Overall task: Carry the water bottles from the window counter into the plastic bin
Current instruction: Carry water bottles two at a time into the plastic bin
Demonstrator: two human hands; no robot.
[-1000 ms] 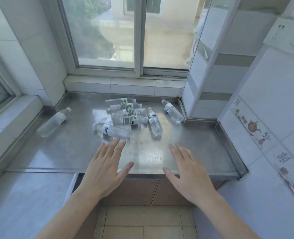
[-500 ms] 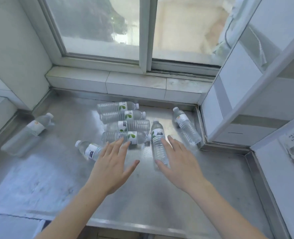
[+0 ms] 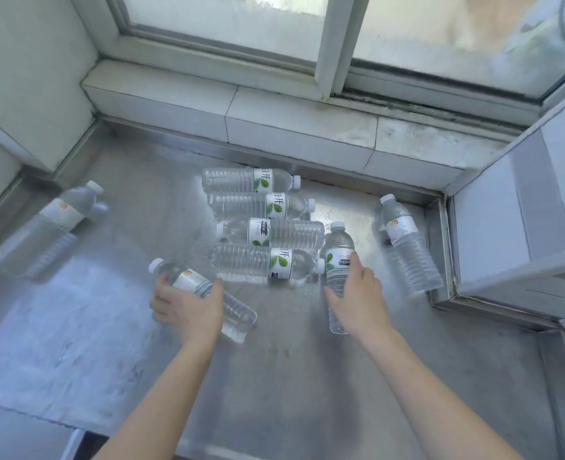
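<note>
Several clear water bottles lie on the steel window counter (image 3: pixel 115 327). My left hand (image 3: pixel 188 307) wraps a bottle with an orange-marked label (image 3: pixel 238 310) lying diagonally, cap to the upper left. My right hand (image 3: pixel 357 297) grips a green-leaf labelled bottle (image 3: pixel 339 250) that points away from me. Between the hands, a stack of bottles (image 3: pixel 264 232) lies side by side. One more bottle (image 3: pixel 407 244) lies at the right wall, another (image 3: pixel 42 230) at the far left. The plastic bin is not in view.
A tiled ledge (image 3: pixel 274 124) and window frame (image 3: pixel 334 44) run behind the counter. A white tiled column (image 3: pixel 523 210) closes the right side, a wall corner (image 3: pixel 25 78) the left. The counter's front edge (image 3: pixel 75 426) is near my forearms.
Both hands moved forward from open above the counter and closed on bottles: the left on the diagonal one, the right on the upright-pointing one. The view has moved closer.
</note>
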